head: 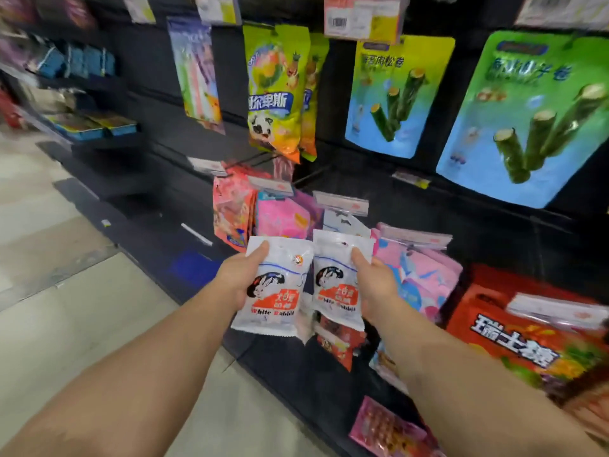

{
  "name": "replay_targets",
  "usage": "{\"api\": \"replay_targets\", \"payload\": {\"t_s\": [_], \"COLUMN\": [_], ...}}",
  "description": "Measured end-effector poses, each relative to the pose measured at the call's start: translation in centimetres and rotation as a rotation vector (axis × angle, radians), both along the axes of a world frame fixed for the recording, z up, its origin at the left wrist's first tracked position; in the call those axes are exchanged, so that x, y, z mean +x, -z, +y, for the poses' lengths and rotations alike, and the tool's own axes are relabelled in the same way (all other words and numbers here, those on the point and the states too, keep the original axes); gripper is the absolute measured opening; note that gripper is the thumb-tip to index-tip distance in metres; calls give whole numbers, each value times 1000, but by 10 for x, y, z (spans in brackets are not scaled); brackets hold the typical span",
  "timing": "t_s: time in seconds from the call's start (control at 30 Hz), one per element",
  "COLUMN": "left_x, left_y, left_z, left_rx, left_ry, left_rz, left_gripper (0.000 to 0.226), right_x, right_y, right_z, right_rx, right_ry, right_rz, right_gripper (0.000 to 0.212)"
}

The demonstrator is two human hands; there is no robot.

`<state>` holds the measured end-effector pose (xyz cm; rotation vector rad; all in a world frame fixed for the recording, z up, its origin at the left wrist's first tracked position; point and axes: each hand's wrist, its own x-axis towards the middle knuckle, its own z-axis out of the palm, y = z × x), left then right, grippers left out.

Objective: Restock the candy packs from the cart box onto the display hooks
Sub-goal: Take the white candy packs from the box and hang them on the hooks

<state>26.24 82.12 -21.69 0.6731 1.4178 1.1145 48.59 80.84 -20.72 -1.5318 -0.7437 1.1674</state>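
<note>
My left hand [239, 278] grips a white White Rabbit candy pack [278, 291] by its left edge, thumb on the front. My right hand [375, 285] grips a second White Rabbit pack [336, 285] by its right edge. Both packs are upright, side by side, just in front of a display hook with a clear price tag [341, 203] and white packs [344, 222] hanging behind it. The cart box is out of view.
Pink packs [283, 219] hang to the left of that hook and pink-blue packs [418, 275] to the right. Red bags [527, 341] sit lower right. Green and yellow snack bags [276, 90] hang above. Tiled floor [49, 258] lies to the left.
</note>
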Motion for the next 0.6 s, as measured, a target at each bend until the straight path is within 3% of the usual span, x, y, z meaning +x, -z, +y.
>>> {"api": "replay_targets", "payload": {"t_s": [0.1, 0.17, 0.27, 0.37, 0.4, 0.5, 0.6], "left_x": [-17, -20, -18, -16, -15, -9, -7], "left_y": [5, 11, 16, 32, 33, 20, 19], "left_z": [40, 54, 67, 86, 87, 80, 81], "left_rx": [-21, -25, -45, -63, -65, -67, -73], "left_ry": [88, 149, 195, 228, 241, 263, 276], "left_rz": [-22, -38, -23, -25, -27, -18, -15], "left_gripper": [85, 87, 83, 121, 121, 79, 63], "right_x": [-10, -7, -10, -14, -16, -21, -27], "right_y": [4, 21, 19, 15, 15, 6, -3], "right_z": [29, 47, 54, 55, 56, 54, 56], "right_rx": [6, 22, 33, 22, 21, 28, 25], "right_ry": [132, 190, 241, 268, 270, 265, 263], "right_rz": [14, 21, 63, 102, 103, 107, 88], "right_gripper": [83, 104, 110, 109, 106, 98, 82]}}
